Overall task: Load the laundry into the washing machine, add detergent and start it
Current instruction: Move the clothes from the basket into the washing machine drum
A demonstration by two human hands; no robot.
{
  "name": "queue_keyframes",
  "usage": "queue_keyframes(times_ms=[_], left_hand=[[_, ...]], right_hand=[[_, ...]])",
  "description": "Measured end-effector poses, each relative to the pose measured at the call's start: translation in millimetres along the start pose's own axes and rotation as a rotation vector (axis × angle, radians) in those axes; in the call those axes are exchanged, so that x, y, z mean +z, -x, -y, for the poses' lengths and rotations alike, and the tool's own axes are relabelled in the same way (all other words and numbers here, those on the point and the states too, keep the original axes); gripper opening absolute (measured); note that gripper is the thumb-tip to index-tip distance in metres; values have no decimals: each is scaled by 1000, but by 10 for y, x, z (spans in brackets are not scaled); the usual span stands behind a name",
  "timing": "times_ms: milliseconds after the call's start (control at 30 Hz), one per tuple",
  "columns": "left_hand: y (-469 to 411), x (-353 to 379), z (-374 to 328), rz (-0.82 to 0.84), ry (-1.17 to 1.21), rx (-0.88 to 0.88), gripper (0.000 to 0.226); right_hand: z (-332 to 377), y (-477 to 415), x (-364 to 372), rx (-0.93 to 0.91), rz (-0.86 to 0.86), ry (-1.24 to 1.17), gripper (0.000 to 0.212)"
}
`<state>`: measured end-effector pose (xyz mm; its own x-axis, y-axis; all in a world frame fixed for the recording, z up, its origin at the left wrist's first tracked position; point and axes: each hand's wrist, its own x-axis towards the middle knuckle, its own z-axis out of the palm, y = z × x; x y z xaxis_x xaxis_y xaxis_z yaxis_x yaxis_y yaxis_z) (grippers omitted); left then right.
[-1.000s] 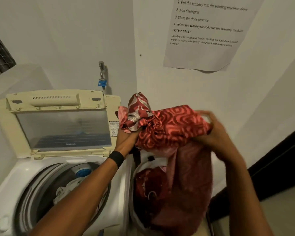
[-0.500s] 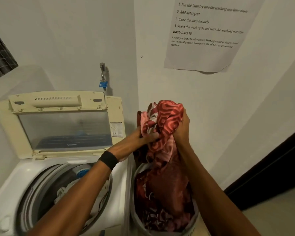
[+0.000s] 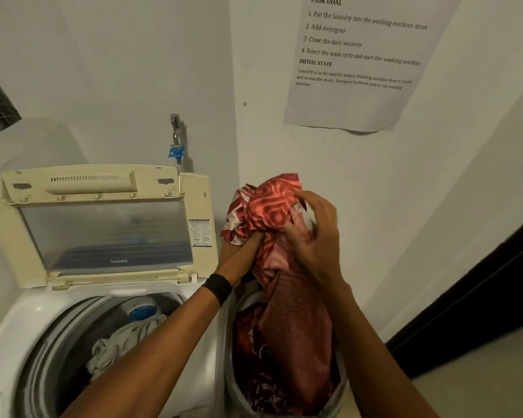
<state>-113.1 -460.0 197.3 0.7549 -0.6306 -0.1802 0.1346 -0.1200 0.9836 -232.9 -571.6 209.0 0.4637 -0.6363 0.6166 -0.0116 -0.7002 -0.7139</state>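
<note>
A red patterned cloth (image 3: 269, 206) is bunched up above the laundry basket (image 3: 335, 408), and its lower part hangs down into the basket. My left hand (image 3: 242, 248) grips the bunch from below on its left side. My right hand (image 3: 314, 233) clutches it from the right. The white top-loading washing machine (image 3: 21, 315) stands to the left with its lid (image 3: 103, 230) raised. A pale garment (image 3: 118, 345) lies in the drum. No detergent is in view.
A wall tap with a blue fitting (image 3: 175, 140) sticks out above the machine. A printed task sheet (image 3: 357, 61) hangs on the wall at the upper right. A dark door or frame (image 3: 480, 303) runs along the right, with pale floor (image 3: 480, 387) below it.
The cloth was spread wide between my hands, then gathered into a tight bunch. My right hand has shifted its grasp further down the right side of the bunch.
</note>
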Motion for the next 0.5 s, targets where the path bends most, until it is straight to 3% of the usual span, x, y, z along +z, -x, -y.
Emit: queue_keyframes(times_ms=[67,100,167,200,300,400,433,500], left_hand=[[-18,-39,-53,-47,43,-19,49],[-52,-72,-63,-58,53,-35,27],[-92,-79,-106,-37,47,-35,8],[-85,-62,-142,-16,49,-36,9],[-103,-82,-139,-5,-31,-27,21],[-184,-170,-34,-66,-93,5,55],[-205,-196,9,-103,-108,-16,69],[-264,-219,109,-139,-131,-33,82]], right_hand=[[-276,344,-93,141,46,39,95],[-374,492,-96,274,149,55,111],[-651,879,-14,486,431,112,124],[-797,1044,61,586,538,129,116],[-1130,1279,128,702,528,191,67],[-725,866,-165,782,563,-69,62],[-574,660,-292,774,504,-118,59],[-240,266,-578,576,245,-191,43]])
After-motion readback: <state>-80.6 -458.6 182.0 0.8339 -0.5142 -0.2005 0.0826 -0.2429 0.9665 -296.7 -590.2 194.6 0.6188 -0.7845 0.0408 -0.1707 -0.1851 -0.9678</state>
